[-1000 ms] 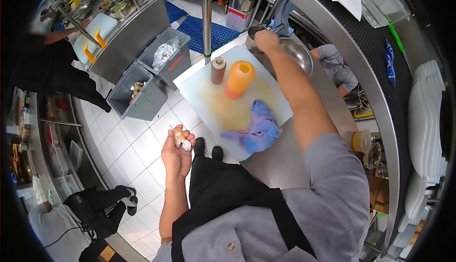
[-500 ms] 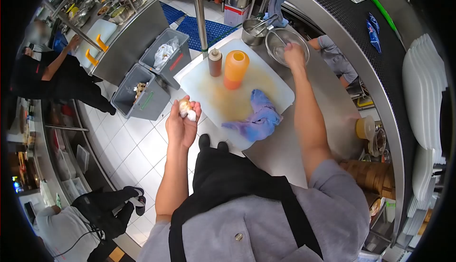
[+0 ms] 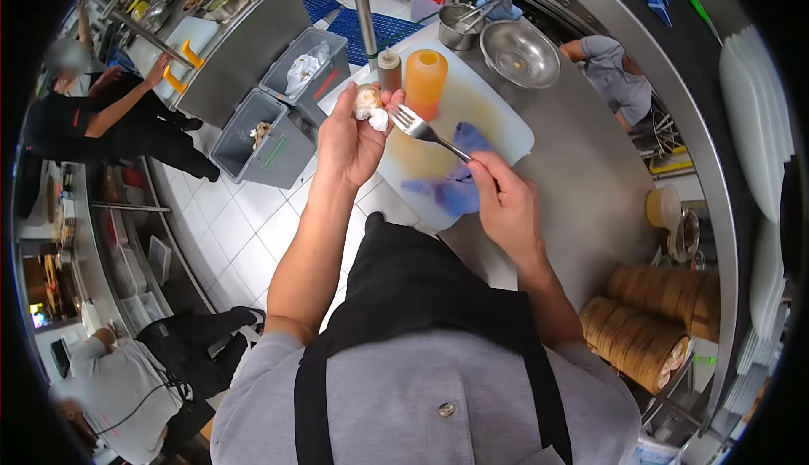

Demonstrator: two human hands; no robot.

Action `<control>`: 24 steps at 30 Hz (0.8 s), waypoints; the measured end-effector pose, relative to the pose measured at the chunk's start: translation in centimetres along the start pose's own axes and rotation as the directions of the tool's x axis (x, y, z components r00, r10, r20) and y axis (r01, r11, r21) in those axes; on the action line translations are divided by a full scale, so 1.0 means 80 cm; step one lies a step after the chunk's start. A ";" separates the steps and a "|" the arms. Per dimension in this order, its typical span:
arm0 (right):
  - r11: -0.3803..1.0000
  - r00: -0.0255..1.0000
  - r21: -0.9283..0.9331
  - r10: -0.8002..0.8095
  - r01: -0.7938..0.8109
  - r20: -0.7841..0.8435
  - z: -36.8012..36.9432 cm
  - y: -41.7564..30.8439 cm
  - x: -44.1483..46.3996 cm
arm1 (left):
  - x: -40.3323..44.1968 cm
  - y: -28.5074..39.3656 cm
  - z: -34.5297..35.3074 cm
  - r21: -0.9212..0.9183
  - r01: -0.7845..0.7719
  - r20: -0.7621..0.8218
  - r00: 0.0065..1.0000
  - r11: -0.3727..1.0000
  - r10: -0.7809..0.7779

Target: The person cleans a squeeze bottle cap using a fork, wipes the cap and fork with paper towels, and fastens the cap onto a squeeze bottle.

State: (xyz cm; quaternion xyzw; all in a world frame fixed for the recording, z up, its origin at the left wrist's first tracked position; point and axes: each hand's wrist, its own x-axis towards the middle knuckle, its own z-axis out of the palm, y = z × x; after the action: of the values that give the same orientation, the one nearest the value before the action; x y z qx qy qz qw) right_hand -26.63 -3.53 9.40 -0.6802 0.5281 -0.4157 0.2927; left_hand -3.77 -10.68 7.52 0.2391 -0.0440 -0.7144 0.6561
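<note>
Right hand [image 3: 511, 211] is back from the metal bowl [image 3: 536, 49] at upper right, grip pinching a fork [image 3: 421, 130], so the fork is now right beside the pale lump [image 3: 369, 106] in the left hand's [image 3: 350, 150] curled grip, upper centre, contact unclear.

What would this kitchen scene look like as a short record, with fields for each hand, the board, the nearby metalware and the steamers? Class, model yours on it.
Left hand: palm up, holding a whitish-brown lump, exact kind unclear
Right hand: gripping a fork, tines towards the lump; contact uncertain
Cutting board: bears an orange bottle, a brown squeeze bottle and a crumpled blue-purple cloth
Metalware: bowl beside a pot holding utensils
Bamboo steamers: stacked, right side of view
</note>
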 end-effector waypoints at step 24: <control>0.949 0.942 -0.126 -0.304 0.288 -0.141 0.058 0.005 0.018 | -0.041 -0.002 0.040 0.206 -0.068 0.198 0.980 0.976 0.026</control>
State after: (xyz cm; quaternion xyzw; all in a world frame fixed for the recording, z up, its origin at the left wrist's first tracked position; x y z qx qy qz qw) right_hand -22.60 -5.22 7.21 -0.7308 0.4622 -0.4799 0.1481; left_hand -5.14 -8.35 11.24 0.2356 -0.1891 -0.7098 0.6363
